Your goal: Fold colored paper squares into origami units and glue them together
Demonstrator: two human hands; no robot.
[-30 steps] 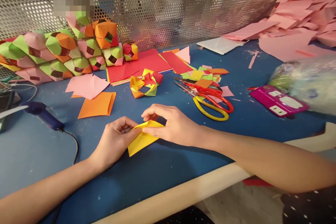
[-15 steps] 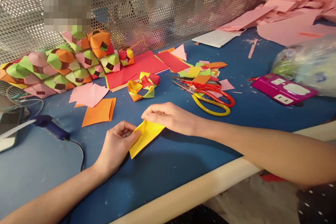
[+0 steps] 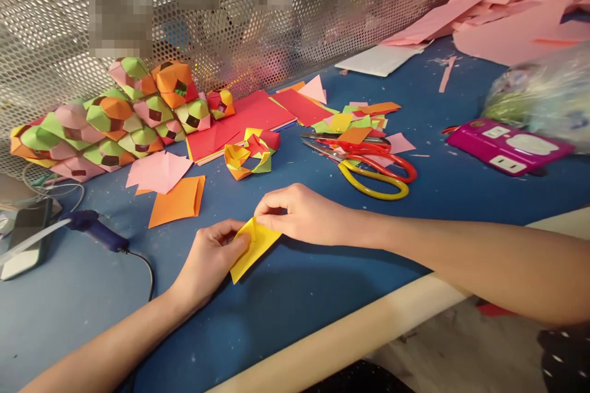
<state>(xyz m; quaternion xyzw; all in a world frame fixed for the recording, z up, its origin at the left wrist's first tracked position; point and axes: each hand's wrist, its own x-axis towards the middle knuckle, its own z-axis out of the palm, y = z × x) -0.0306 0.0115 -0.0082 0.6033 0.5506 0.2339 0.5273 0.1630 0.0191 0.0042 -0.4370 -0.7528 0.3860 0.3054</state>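
Yellow paper [image 3: 259, 247] is at the blue surface [image 3: 286, 313], between both hands. The left hand [image 3: 209, 261] pinches its left side; the right hand [image 3: 306, 215] pinches its top. It looks light and easy to crumple, so hold the edges softly.

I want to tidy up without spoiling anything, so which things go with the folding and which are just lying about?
Seem to belong:
yellow paper, pinched by the left hand and right hand
orange paper and pink papers, perhaps
paper ring and stacked paper shapes, likely

Probably just lying about:
phone
purple socket block
plastic bag
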